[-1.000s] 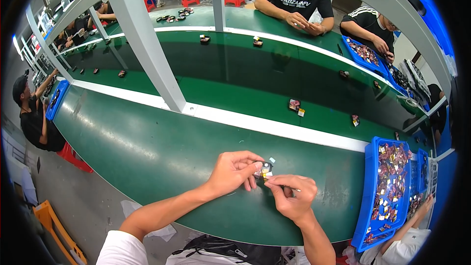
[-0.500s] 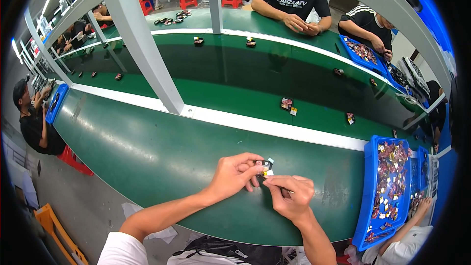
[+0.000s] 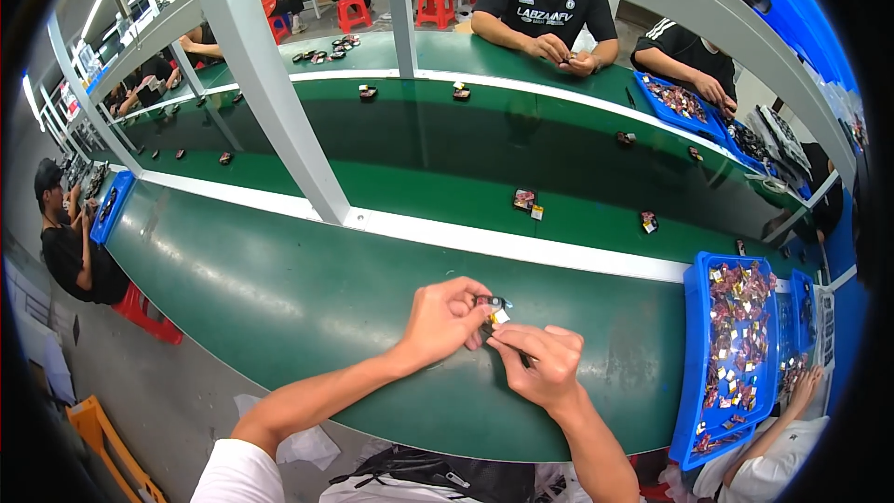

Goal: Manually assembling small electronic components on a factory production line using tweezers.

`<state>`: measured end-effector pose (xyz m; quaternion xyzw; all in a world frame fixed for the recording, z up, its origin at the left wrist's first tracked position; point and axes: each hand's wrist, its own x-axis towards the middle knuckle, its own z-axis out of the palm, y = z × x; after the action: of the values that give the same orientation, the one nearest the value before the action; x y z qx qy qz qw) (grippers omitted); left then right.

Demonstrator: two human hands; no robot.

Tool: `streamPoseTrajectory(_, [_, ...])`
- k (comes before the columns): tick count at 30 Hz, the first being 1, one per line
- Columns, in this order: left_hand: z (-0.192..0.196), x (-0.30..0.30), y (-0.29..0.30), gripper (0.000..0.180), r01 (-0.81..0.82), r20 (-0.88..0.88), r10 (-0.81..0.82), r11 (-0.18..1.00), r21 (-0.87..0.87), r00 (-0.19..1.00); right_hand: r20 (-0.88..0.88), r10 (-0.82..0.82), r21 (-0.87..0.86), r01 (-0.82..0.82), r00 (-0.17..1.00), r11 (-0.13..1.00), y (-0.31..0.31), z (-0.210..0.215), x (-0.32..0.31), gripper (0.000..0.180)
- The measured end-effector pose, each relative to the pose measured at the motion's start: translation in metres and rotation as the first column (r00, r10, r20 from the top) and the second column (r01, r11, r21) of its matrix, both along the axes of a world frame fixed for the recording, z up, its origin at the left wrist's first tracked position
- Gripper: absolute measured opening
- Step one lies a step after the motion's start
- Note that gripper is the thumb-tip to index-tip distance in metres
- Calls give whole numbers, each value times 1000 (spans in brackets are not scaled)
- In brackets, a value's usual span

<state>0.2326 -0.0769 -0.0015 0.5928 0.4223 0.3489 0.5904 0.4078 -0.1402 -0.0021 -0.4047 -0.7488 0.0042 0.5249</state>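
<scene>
My left hand [image 3: 440, 322] is closed around a small black casing [image 3: 490, 302] with reddish parts, held above the green tabletop. A white-and-yellow tag [image 3: 499, 316] shows on it, and a pale bluish tab sticks out at its far end. Just to the right, my right hand [image 3: 545, 360] pinches a thin dark piece [image 3: 523, 355] close to the casing's near side. Whether that piece is a tool or part of the casing, I cannot tell. Fingers cover much of the casing.
A blue tray [image 3: 694, 354] of small reddish tagged parts stands at my right. Beyond a white rail [image 3: 466, 233], a green belt [image 3: 419, 191] carries several small black items. Grey posts [image 3: 270, 84] rise at the rail. Co-workers sit opposite, at left and at right.
The items on the belt have shifted left. Both my hands have moved slightly left, and the casing has tilted between my fingers. My grip stays on it.
</scene>
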Motion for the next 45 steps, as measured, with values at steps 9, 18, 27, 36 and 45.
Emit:
streamPoseTrajectory(9, [10,-32,145,14,-296,-174,392,864,408,903,-243,-144,-33,140,959,990,0,6,3,19])
streamPoseTrajectory(18, [35,-20,184,12,255,-608,742,554,793,282,-147,-157,-25,156,977,988,-6,8,1,19])
streamPoseTrajectory(27, [21,52,168,25,245,-609,300,719,650,734,-121,-175,-60,168,977,984,-10,10,-3,19])
streamPoseTrajectory(36, [13,22,175,16,108,-568,245,850,516,786,-120,-138,-18,137,983,990,-11,16,-11,20])
streamPoseTrajectory(45, [34,-24,78,26,-94,-394,234,935,343,889,-353,-173,-256,83,919,963,-17,14,-15,15])
